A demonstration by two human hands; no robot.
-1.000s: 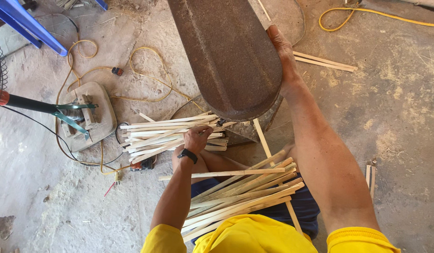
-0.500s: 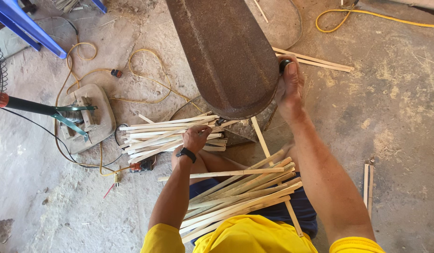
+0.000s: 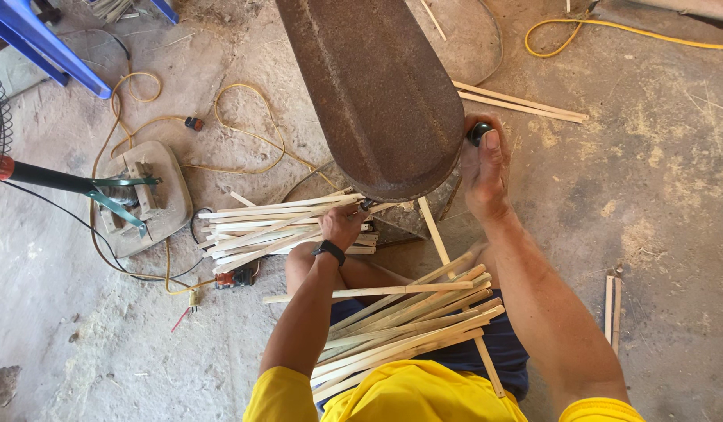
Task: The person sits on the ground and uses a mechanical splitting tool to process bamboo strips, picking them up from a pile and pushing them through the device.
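Beside the rusty machine cover [image 3: 377, 94], right hand [image 3: 485, 173] is gripping a black knob [image 3: 478, 133]; left hand [image 3: 344, 225] is pinching bamboo strips [image 3: 275, 228], feeding them underneath.

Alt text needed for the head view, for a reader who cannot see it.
Seen from above, a seated person's right hand grips a small black knob beside a rusty brown metal machine cover, while the left hand rests on a bundle of pale split wooden strips. More strips lie across the lap.
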